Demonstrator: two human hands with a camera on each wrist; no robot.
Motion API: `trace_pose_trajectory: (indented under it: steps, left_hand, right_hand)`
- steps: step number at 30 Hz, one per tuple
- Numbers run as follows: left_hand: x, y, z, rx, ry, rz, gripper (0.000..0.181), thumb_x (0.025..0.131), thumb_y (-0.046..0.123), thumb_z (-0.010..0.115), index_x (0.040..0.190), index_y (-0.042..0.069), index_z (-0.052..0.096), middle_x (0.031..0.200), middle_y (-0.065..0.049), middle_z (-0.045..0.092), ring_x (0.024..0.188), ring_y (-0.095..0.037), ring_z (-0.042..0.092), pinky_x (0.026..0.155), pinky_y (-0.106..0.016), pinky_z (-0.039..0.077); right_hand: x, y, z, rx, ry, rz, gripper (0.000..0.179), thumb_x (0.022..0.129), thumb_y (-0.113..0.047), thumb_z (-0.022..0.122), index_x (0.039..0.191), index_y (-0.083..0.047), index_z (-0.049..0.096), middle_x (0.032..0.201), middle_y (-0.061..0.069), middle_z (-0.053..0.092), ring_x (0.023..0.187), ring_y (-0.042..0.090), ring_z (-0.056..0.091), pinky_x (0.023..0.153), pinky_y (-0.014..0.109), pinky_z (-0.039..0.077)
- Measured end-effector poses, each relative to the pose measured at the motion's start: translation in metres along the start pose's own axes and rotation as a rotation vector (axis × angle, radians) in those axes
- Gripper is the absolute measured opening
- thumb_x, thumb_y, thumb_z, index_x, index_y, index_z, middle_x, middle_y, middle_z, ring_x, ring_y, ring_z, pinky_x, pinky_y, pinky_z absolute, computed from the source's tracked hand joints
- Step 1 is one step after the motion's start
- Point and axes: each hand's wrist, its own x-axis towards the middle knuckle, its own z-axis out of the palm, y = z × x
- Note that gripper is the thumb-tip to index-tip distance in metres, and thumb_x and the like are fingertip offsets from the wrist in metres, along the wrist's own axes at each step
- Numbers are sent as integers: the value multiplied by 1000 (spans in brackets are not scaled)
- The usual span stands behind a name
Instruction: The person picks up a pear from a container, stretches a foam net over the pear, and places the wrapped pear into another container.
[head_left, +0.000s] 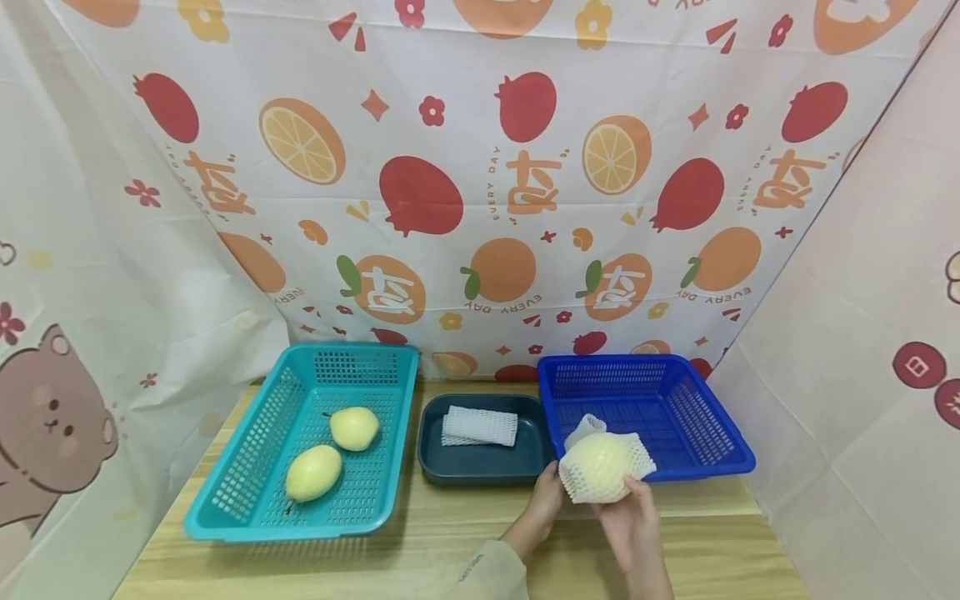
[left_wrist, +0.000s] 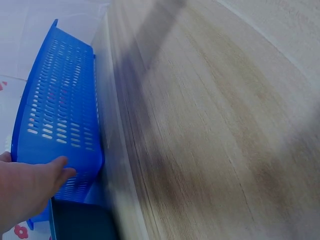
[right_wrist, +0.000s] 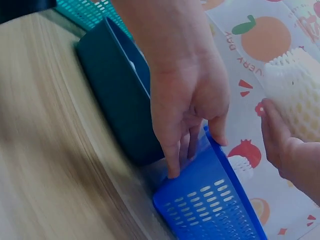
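Observation:
My right hand holds a pale yellow pear sleeved in a white foam net, above the front edge of the blue basket. In the right wrist view the netted pear rests against the fingers of that hand. My left hand grips the basket's near left corner. Its thumb and fingers lie on either side of the rim, as the right wrist view shows of the left hand. Another white foam net lies inside the basket, partly hidden; whether it contains a pear I cannot tell.
A teal basket on the left holds two bare pears. Between the baskets stands a dark green tray with flat white foam nets in it. A fruit-print cloth hangs behind the wooden table.

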Motion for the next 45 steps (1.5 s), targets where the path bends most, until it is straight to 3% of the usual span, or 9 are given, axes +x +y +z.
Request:
trace_pose_trajectory:
  steps: [8,17,24,27,28,35,37,41,45]
  left_hand:
    - [4,2,0,-209,-60,-42,45,97,8,41,127,-23,29,126,-34,42,119,-41,40,98,-48,32]
    - [9,0,5,-139,1,-53,37,96,1,37,124,-22,32,125,-34,41,119,-43,37,97,-50,33]
    - [24,-39,3,-267,-24,63,42,96,14,47,127,-13,39,125,-24,48,117,-31,44,96,-43,37]
    - [22,-32,6,-284,-11,27,42,96,9,45,127,-16,36,127,-28,44,120,-35,41,97,-46,34]
    - [14,-15,8,-263,10,-25,42,96,5,42,127,-21,32,129,-33,40,121,-41,36,98,-50,31]
    - [2,16,8,-241,5,-76,40,97,-2,35,127,-25,25,131,-37,33,123,-45,30,99,-50,28]
    - [2,16,8,-245,8,-78,40,97,-1,36,128,-24,26,132,-37,33,124,-44,30,99,-49,28]
    - [7,6,8,-243,22,-59,39,96,0,39,126,-23,30,129,-35,38,122,-43,34,98,-48,31]
    - [9,4,8,-233,26,-50,37,96,-2,38,124,-24,32,127,-35,40,120,-43,36,98,-48,32]
  right_hand:
    - [9,-16,5,-78,190,-38,38,98,-13,11,133,-14,27,126,6,43,115,17,47,94,33,39]
    - [18,-31,-2,-79,256,-114,35,99,-14,19,129,-12,36,119,7,49,108,17,51,92,31,41]
    - [22,-40,-3,-172,357,-148,33,98,-10,25,127,-13,40,117,5,49,104,15,53,90,29,42]
    - [25,-46,-4,-193,433,-181,29,97,-5,34,122,-11,48,112,5,53,99,15,56,87,29,45]
    - [27,-48,-6,-207,454,-188,27,96,-4,39,121,-10,48,112,5,54,99,14,56,86,28,45]
    - [46,-63,-84,-543,602,-193,61,77,-14,74,128,-12,43,115,5,52,96,15,55,78,24,47]
    - [54,-68,-83,-710,686,-165,68,76,-13,75,132,-10,39,116,7,51,101,17,52,85,28,44]
    - [67,-76,-40,-1123,870,4,84,77,-19,74,140,0,21,125,16,42,114,27,40,98,40,31]
    - [73,-69,-58,-1366,868,60,87,74,-23,76,135,9,23,124,30,39,115,41,37,97,49,29]
